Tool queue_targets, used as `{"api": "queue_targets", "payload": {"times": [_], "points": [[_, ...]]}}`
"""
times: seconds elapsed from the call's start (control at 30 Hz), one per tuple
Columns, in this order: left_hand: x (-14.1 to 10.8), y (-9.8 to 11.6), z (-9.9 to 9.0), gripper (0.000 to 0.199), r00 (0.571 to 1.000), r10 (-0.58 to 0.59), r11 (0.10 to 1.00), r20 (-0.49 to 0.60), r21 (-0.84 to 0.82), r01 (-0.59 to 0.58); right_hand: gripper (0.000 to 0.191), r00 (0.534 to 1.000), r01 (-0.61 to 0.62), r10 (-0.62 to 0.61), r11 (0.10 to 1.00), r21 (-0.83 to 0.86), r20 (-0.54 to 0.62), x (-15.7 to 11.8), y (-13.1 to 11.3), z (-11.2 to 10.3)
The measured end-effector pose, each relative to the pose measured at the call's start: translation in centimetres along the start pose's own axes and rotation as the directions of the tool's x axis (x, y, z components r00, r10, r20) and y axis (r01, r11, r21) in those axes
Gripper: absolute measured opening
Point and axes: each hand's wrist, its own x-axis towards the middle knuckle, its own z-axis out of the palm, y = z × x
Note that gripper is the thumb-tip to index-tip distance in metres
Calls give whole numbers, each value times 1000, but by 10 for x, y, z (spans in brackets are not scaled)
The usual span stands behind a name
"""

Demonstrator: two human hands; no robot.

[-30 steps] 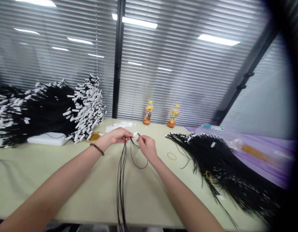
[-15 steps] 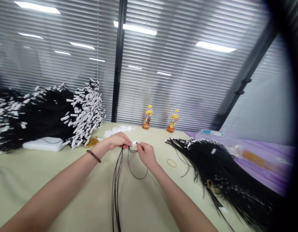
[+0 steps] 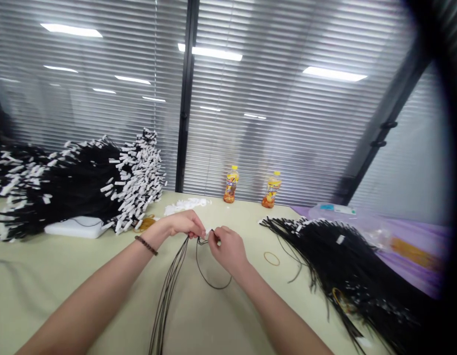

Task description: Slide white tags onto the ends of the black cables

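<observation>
In the head view, the left hand (image 3: 186, 224), at the centre of the frame, has its fingers closed on a bunch of black cords (image 3: 169, 296), which hang toward the lower edge. The right hand (image 3: 228, 249), just beside it, has thumb and forefinger pinched on a dark cord end (image 3: 212, 230). A small white tag (image 3: 207, 233) shows between the two hands; which fingers grip it cannot be told.

Two capped bottles stand above the hands, at the back of the table (image 3: 121, 305): the left bottle (image 3: 231, 185) and the right bottle (image 3: 271, 191). Amber shows at the base of both. Their yellow labels carry dark lettering, too blurred to read. At the right of the frame, clear plastic packaging (image 3: 321, 212) bears a blue-and-white label (image 3: 337, 209), also unreadable; orange-yellow bands (image 3: 413, 252) appear to lie in clear plastic near it.
</observation>
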Motion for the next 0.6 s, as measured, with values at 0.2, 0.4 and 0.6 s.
{"api": "queue_targets", "payload": {"times": [0.2,0.4,0.6], "points": [[-4,4,-5,22,1000,-2,1000,-4,0,2,19,998,-46,47,999,29,-51,-1,-6,-2],[-6,4,-6,20,1000,4,1000,22,16,-4,14,992,71,-57,990,118,-115,0,-8,-9],[-5,4,-6,21,999,6,1000,42,6,-6,11,988,133,-89,897,421,-124,2,-9,-4]]}}
